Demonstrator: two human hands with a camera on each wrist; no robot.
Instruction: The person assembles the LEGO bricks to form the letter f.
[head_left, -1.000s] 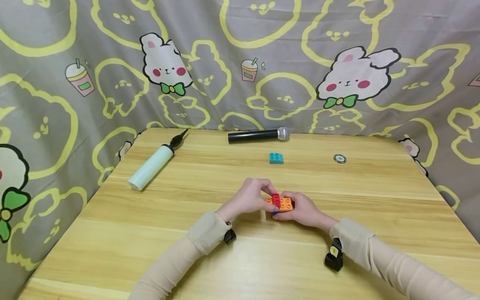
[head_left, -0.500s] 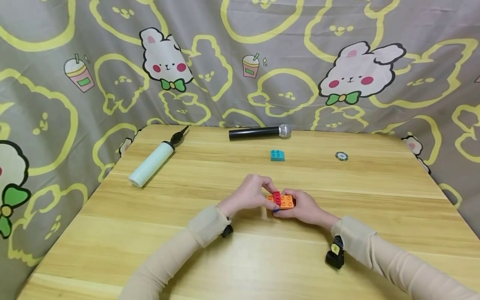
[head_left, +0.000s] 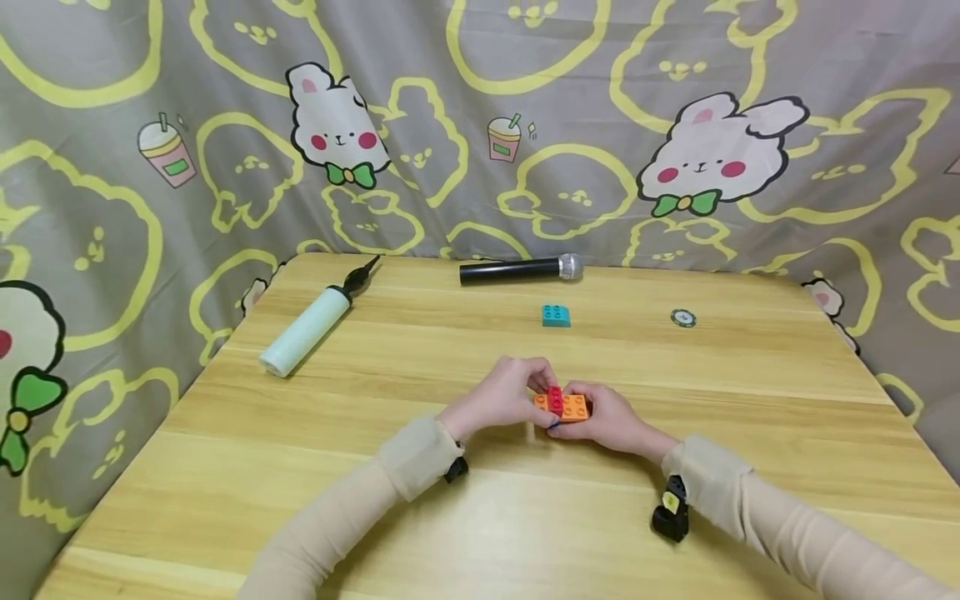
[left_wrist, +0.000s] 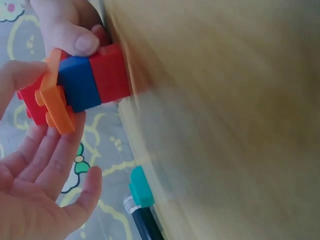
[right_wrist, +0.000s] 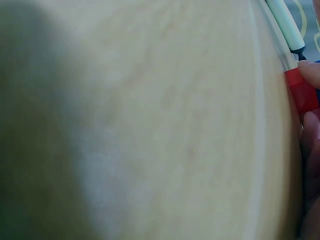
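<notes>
Both hands hold one stack of toy bricks over the middle of the table. A small red brick sits across the top of an orange plate, whose studs show on either side of it. Below the plate come a blue brick and a larger red brick, the lowest, right at the tabletop in the left wrist view. My left hand pinches the upper red brick and plate between thumb and fingers. From the right, my right hand grips the lower stack, its thumb on the blue and red bricks.
A teal brick lies behind the hands, with a black microphone farther back. A round chip lies at the back right, and a pale green hand pump at the left. A patterned curtain hangs behind the wooden table.
</notes>
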